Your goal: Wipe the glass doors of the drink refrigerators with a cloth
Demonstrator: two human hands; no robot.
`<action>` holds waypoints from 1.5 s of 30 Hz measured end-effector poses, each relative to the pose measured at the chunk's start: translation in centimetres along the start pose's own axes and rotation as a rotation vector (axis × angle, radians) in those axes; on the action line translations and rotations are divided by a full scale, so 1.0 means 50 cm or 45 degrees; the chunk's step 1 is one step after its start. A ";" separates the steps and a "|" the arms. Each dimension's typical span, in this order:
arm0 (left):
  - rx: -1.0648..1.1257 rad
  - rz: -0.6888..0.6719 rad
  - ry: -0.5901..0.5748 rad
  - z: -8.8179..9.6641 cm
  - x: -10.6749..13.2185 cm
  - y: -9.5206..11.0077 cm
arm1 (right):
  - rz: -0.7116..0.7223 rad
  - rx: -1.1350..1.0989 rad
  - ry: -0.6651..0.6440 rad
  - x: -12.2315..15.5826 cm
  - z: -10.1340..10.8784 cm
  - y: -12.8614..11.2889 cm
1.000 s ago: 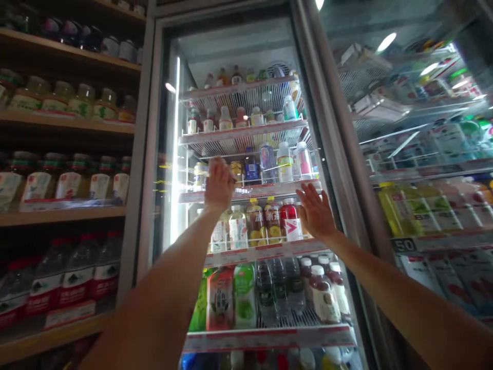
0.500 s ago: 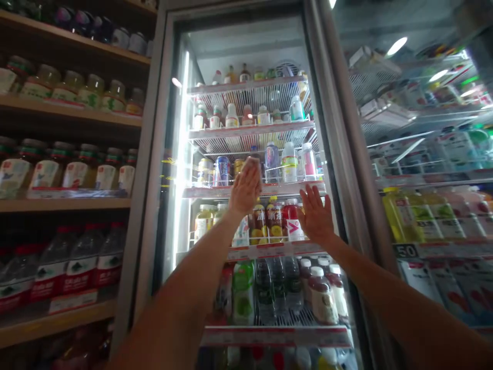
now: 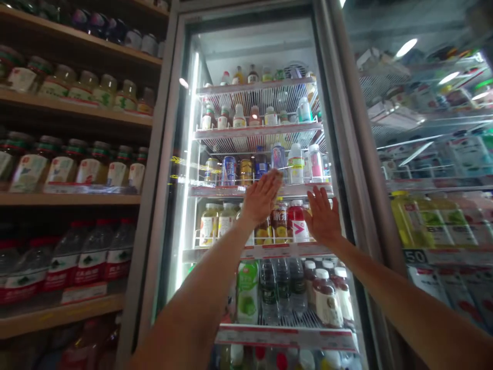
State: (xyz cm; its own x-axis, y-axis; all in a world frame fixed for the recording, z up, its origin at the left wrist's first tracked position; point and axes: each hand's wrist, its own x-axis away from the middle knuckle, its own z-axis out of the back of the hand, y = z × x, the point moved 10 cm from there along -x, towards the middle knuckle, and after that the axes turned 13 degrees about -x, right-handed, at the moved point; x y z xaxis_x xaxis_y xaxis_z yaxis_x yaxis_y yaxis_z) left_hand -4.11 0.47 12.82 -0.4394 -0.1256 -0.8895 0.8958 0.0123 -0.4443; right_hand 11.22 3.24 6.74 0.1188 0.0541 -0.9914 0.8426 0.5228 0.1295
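Shows the left hand [image 3: 262, 198] and right hand [image 3: 322, 218] laid palm-flat, side by side, on the glass door [image 3: 254, 43] of a lit drinks fridge, fingers [image 3: 274, 180] spread and grasping nothing, as if pushing on the pane, with bottles [image 3: 296, 223] shelved behind.

Wooden shelves [image 3: 77, 199] of jars [image 3: 90, 88] and red-labelled water bottles [image 3: 90, 255] stand left.

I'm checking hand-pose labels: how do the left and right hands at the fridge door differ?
The left hand is higher, its fingers leaning right over the can shelf edge. The right hand is lower, fingers upright beside the red bottle. The left fingers lie close together, while the right ones spread. Both are open, palms toward the glass door.
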 end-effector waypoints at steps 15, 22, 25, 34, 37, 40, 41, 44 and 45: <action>0.005 0.121 0.008 -0.001 0.035 -0.043 | 0.012 0.000 0.020 0.002 0.001 -0.001; -0.095 0.787 0.118 0.049 0.123 -0.272 | -0.004 -0.025 0.027 0.002 0.000 -0.004; -0.076 0.612 0.069 0.029 0.091 -0.164 | -0.011 -0.028 0.030 0.001 0.002 -0.005; -0.006 0.232 0.011 0.002 0.081 -0.082 | -0.011 -0.014 0.020 -0.001 0.003 -0.003; -0.069 0.719 0.133 0.038 0.142 -0.240 | -0.035 -0.005 0.018 -0.002 0.003 -0.003; -0.093 0.808 0.159 0.037 0.161 -0.220 | -0.035 -0.007 0.021 -0.001 0.002 -0.003; -0.081 0.725 0.138 0.027 0.152 -0.181 | -0.030 -0.013 0.026 0.000 0.002 -0.002; -0.023 0.394 0.077 0.001 0.126 -0.077 | -0.004 -0.024 0.035 0.002 0.003 0.001; -0.006 0.337 0.062 -0.002 0.128 -0.073 | 0.000 -0.022 0.033 0.002 0.003 0.002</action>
State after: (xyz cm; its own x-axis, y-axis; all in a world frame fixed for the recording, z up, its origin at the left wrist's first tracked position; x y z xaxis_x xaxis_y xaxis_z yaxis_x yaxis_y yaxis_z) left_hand -10.19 -0.28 8.74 -0.1928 -0.0697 -0.9788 0.9797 0.0432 -0.1960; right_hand 11.39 3.15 6.65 0.1050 0.0760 -0.9916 0.8335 0.5371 0.1294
